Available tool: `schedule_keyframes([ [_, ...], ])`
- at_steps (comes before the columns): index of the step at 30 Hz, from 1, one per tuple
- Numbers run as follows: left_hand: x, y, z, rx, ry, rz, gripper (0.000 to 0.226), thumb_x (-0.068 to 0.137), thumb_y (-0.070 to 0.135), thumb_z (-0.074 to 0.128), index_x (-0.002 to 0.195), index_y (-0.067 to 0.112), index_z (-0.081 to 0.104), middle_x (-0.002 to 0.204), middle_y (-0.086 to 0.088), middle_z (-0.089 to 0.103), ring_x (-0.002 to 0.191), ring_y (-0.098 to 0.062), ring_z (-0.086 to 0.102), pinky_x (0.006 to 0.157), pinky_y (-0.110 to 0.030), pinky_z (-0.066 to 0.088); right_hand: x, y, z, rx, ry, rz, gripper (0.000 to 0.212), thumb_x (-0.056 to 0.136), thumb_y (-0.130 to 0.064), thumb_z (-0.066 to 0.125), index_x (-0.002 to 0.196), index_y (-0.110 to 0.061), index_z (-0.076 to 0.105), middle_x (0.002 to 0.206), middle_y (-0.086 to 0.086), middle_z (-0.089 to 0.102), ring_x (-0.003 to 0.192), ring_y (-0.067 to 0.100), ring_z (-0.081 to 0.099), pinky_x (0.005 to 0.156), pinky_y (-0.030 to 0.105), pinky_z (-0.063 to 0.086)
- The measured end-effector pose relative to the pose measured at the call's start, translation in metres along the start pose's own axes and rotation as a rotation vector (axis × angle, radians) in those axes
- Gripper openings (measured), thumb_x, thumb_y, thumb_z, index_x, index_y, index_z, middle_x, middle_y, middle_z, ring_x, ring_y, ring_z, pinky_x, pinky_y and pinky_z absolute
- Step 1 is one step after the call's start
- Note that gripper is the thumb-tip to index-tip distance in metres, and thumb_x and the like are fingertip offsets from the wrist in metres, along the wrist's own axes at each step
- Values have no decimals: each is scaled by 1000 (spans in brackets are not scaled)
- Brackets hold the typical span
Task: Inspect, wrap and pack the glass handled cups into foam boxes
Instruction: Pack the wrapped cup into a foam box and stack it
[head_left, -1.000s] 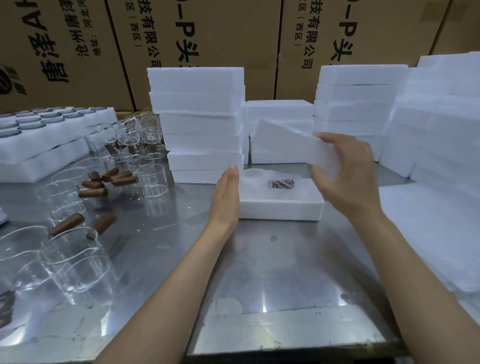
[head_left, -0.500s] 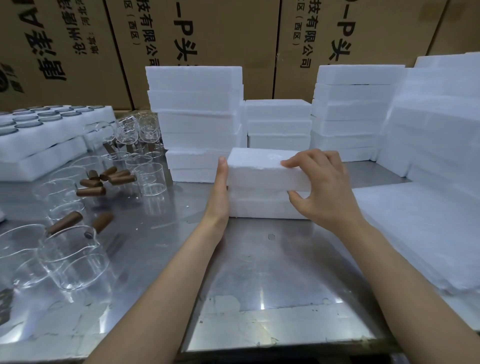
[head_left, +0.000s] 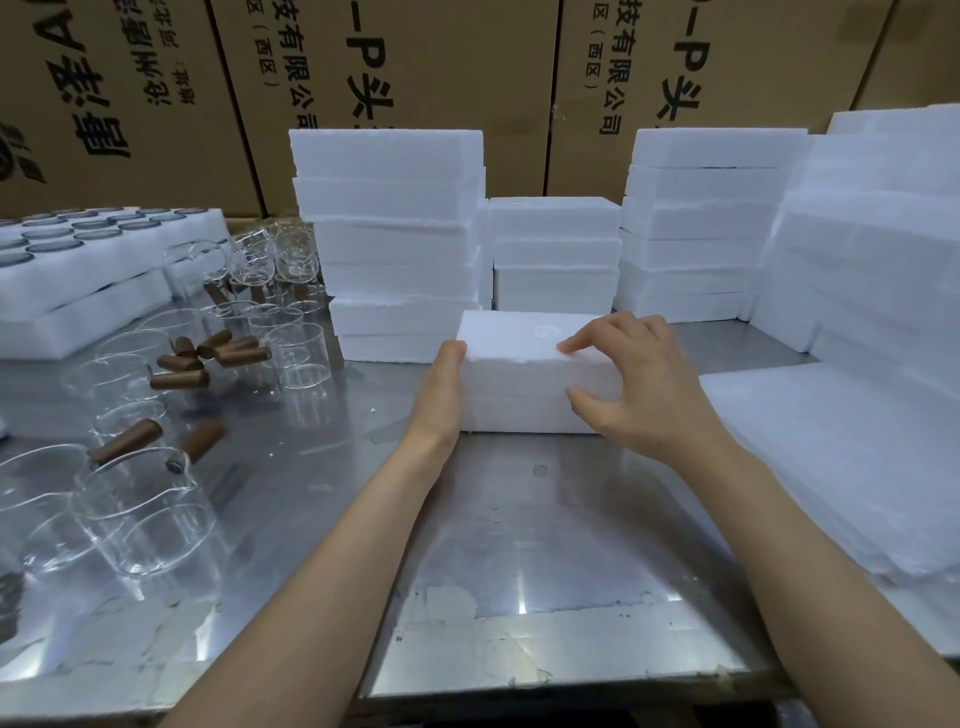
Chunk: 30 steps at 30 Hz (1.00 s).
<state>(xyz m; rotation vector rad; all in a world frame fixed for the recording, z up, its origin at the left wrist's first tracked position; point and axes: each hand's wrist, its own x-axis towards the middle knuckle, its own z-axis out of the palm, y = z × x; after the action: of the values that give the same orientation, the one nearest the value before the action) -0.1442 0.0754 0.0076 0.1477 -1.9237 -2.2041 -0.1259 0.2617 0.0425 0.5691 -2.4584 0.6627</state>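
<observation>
A closed white foam box (head_left: 519, 374) stands on the steel table in front of me, its lid seated on the base. My left hand (head_left: 441, 389) lies flat against the box's left end, fingers straight. My right hand (head_left: 639, 384) sits on the box's right part, fingertips on the lid and thumb against the front face, fingers curved over the corner. Several glass cups with brown wooden handles (head_left: 140, 499) stand at the left of the table. The cup inside the box is hidden.
Stacks of foam boxes (head_left: 389, 244) rise behind the box, more (head_left: 706, 223) at the back right. A pile of white foam sheets (head_left: 841, 457) covers the right side. Foam trays with lids (head_left: 78, 265) sit at far left. Cardboard cartons (head_left: 415, 62) form the back wall.
The right hand brought the foam lid down onto the base and pressed it shut. The left hand stayed against the box's left end.
</observation>
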Motion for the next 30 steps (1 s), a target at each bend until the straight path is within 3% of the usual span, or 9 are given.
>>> schedule_keyframes([
  [3, 1, -3, -1, 11, -12, -6, 29, 93, 40, 39, 79, 25, 58, 82, 7, 62, 80, -13, 55, 69, -26, 41, 3, 1, 1, 42, -13, 28, 26, 80, -25, 63, 106, -29, 62, 109, -13, 55, 105, 12, 37, 82, 29, 36],
  [6, 0, -1, -1, 14, -9, -22, 27, 84, 46, 43, 76, 24, 56, 79, 6, 60, 78, -14, 54, 70, -29, 39, 5, 4, 4, 152, 5, 75, 16, 85, -27, 59, 98, -34, 64, 106, -19, 57, 103, 6, 36, 78, 22, 33],
  [10, 2, 3, -2, -30, -39, -33, 29, 66, 48, 45, 76, 22, 53, 75, 4, 57, 72, -15, 51, 71, -33, 35, 6, 10, 11, 284, 119, 154, 16, 90, -28, 57, 102, -34, 66, 111, -20, 59, 117, 9, 39, 87, 1, 23],
  [13, 4, 2, -3, -40, -79, -22, 27, 67, 46, 44, 74, 21, 53, 67, 6, 57, 61, -10, 52, 63, -30, 37, 10, 17, 13, 305, 107, 229, 29, 91, -37, 57, 119, -32, 61, 137, -11, 49, 131, 10, 36, 102, 15, 23],
  [15, 4, 2, -3, -30, -99, -19, 27, 69, 46, 42, 72, 21, 53, 65, 7, 58, 58, -8, 52, 61, -28, 37, 12, 20, 13, 367, 92, 268, 37, 90, -44, 57, 126, -34, 55, 142, -12, 43, 133, 3, 33, 104, 20, 26],
  [18, 6, 1, -3, -23, -97, -36, 31, 68, 47, 43, 77, 20, 54, 73, 4, 58, 69, -12, 52, 70, -32, 36, 14, 22, 14, 409, 66, 305, 45, 89, -50, 55, 130, -34, 50, 139, -18, 44, 123, -5, 35, 96, 17, 26],
  [26, 7, 0, -3, 21, -100, -29, 36, 71, 50, 44, 82, 22, 64, 82, 5, 68, 83, -15, 59, 82, -35, 40, 17, 25, 10, 396, -15, 414, 45, 87, -55, 54, 127, -34, 53, 137, -20, 46, 125, 6, 43, 88, 21, 30],
  [28, 8, -2, -3, 34, -91, -23, 42, 78, 51, 41, 98, 24, 66, 101, 3, 69, 101, -18, 60, 95, -35, 41, 17, 24, 10, 378, -13, 429, 46, 86, -55, 55, 127, -35, 54, 136, -19, 48, 123, 7, 44, 87, 21, 30],
  [30, 7, -3, -2, 66, -77, -64, 65, 78, 59, 38, 129, 24, 57, 132, 1, 59, 125, -18, 51, 112, -38, 32, 17, 25, 11, 389, -13, 442, 45, 87, -55, 55, 128, -35, 53, 134, -19, 49, 120, 8, 46, 86, 21, 30],
])
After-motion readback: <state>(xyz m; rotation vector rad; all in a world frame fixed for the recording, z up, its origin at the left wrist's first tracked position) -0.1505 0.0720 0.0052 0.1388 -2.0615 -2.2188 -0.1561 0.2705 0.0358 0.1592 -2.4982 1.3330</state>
